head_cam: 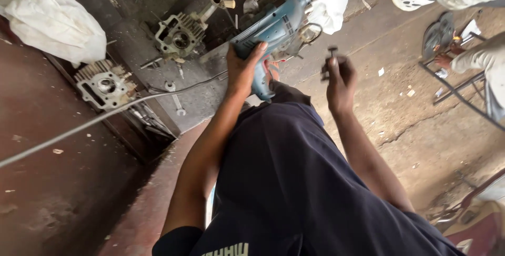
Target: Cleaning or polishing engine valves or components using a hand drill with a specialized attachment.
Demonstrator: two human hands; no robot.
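left hand (243, 69): arm stretched forward, fingers clamped around blue drill (273, 24) grip
right hand (339, 79): raised, pinching small dark chuck key (330, 56), just beside the drill

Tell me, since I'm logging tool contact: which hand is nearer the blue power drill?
Left. The left hand grips the blue power drill at its handle. The right hand is off to the drill's right, apart from it, its fingers holding a small dark metal piece.

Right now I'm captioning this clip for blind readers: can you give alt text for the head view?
A person's left hand grips a blue-green electric drill while the right hand holds up a small dark metal piece. Two finned engine cylinder heads lie on the grimy workshop floor beyond.
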